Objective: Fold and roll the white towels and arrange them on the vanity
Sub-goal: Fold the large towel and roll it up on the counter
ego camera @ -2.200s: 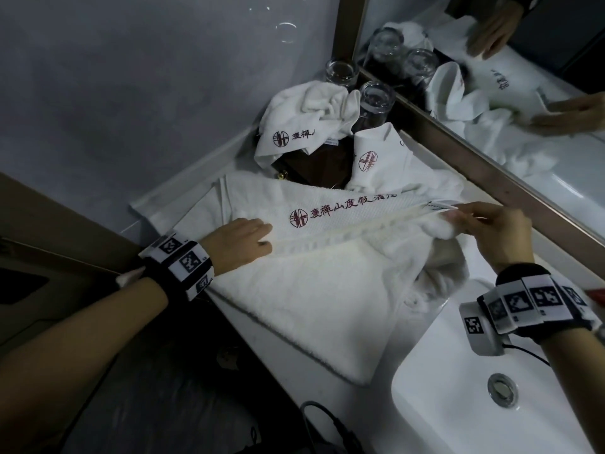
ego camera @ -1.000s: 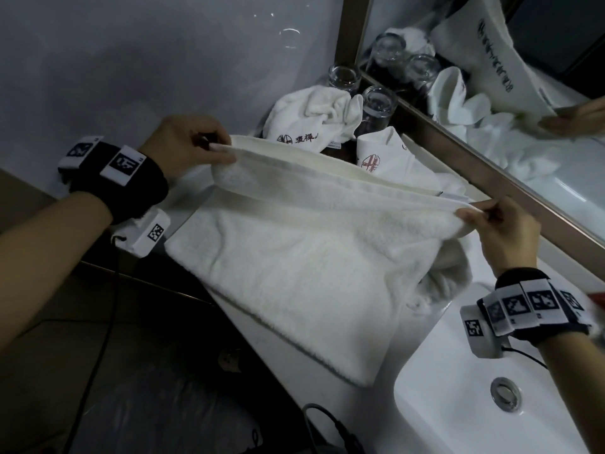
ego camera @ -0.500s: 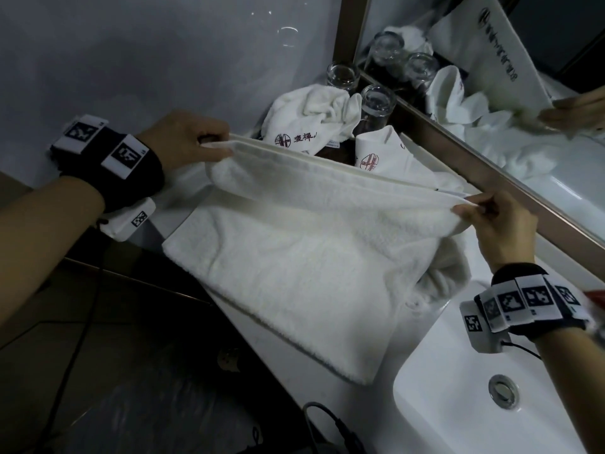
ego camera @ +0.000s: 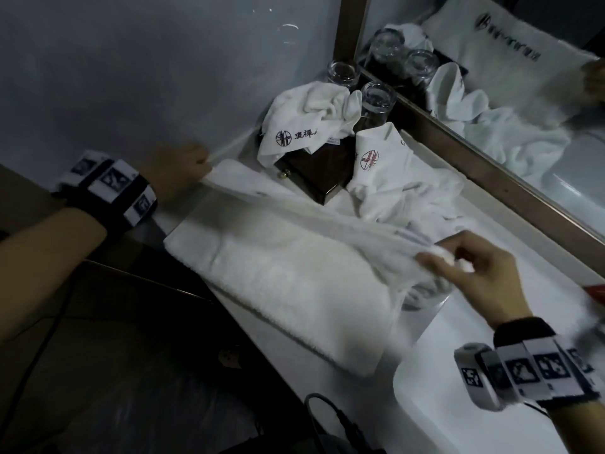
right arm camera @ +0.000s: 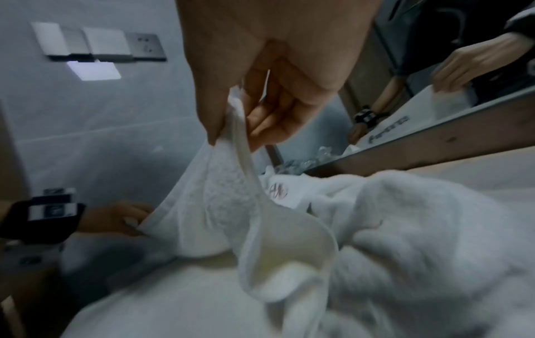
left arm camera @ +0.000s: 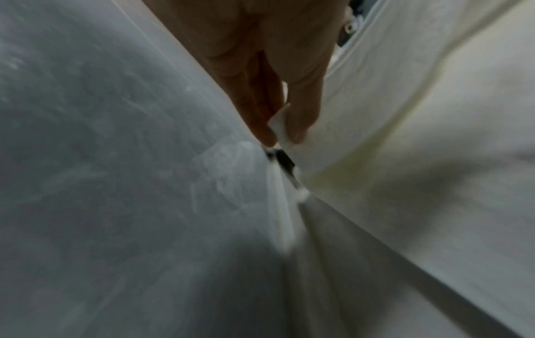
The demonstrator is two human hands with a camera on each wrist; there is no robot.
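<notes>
Both hands have come down since half a second ago, lowering the stretched edge of the big white towel (ego camera: 288, 290) closer to the counter (ego camera: 510, 231), and the left hand has moved back toward the wall. The left hand (ego camera: 178, 173) pinches one corner of the towel between thumb and fingertips (left arm camera: 298, 135), close to the wall at the counter's left end. The right hand (ego camera: 474, 273) pinches the other end of that edge between thumb and fingers (right arm camera: 214, 128), held above the counter near the sink (ego camera: 458, 421). The edge runs taut between them, blurred in the head view, while the rest of the towel lies spread on the counter with its near side hanging a little over the front.

Behind it, a crumpled small towel (ego camera: 307, 116) with a red and black logo lies draped over a dark wooden box (ego camera: 314, 175). A second small towel (ego camera: 383, 155) with a red logo stands beside the box, probably loosely folded. Two glasses (ego camera: 376, 103) stand in the corner against the mirror (ego camera: 491, 77), which reflects the towels and a hand.
</notes>
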